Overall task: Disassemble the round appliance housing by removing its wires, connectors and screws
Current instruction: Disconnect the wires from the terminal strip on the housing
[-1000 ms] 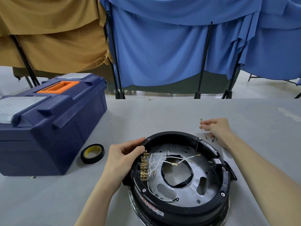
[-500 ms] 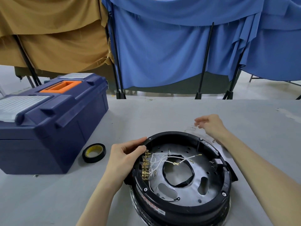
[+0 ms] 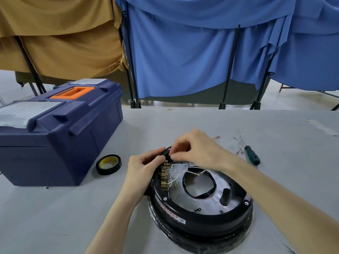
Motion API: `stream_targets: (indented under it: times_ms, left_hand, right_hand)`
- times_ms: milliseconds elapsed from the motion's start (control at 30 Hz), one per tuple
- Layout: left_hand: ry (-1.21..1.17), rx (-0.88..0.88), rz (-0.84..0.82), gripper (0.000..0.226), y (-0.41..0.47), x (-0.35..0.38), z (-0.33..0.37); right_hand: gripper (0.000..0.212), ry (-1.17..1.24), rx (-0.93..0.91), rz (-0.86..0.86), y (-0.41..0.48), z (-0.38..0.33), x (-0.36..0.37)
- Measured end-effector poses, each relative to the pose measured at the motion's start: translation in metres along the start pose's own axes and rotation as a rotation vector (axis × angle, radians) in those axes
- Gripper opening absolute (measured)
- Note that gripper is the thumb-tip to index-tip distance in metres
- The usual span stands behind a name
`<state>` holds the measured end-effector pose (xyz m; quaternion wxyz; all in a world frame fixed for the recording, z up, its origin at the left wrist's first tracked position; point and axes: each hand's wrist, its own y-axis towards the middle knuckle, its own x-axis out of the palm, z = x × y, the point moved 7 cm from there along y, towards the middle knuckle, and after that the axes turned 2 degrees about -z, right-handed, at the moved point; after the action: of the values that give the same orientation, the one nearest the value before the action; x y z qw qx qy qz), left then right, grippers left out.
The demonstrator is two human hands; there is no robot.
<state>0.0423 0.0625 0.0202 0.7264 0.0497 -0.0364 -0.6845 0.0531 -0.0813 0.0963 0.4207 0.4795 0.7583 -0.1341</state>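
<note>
1. Bright, even, diffuse light falls from above, and exposure is balanced across the frame.
2. Shadows are soft and short. A faint dark band lies under the toolbox [image 3: 60, 143] at left, a thin one beside the tape roll [image 3: 108, 164], and another around the base of the round housing [image 3: 201, 222] on the grey table [image 3: 238, 125].
3. The housing's glossy black rim shows dull, streaked highlights at lower centre. Its metal plate has a pale sheen, and the brass connectors [image 3: 163, 174] glint.
4. Wide-angle distortion makes the curtain poles [image 3: 230, 66] lean outward toward the upper corners and stretches the forearms at the bottom edge.
5. Focus is slightly soft throughout. The right hand [image 3: 200, 149] has faintly smeared fingertips.
</note>
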Motion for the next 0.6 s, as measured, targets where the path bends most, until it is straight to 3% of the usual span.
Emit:
stream_targets:
  times_ms: [200, 600]
  left_hand:
    - [0.058, 0.035, -0.012, 0.025, -0.001, 0.001, 0.004]
    - [0.075, 0.022, 0.001, 0.025, 0.002, -0.001, 0.001]
  right_hand:
    - [0.004, -0.067, 0.008, -0.148, -0.005, -0.012, 0.028]
    - [0.005, -0.18, 0.053, -0.194, -0.01, -0.018, 0.037]
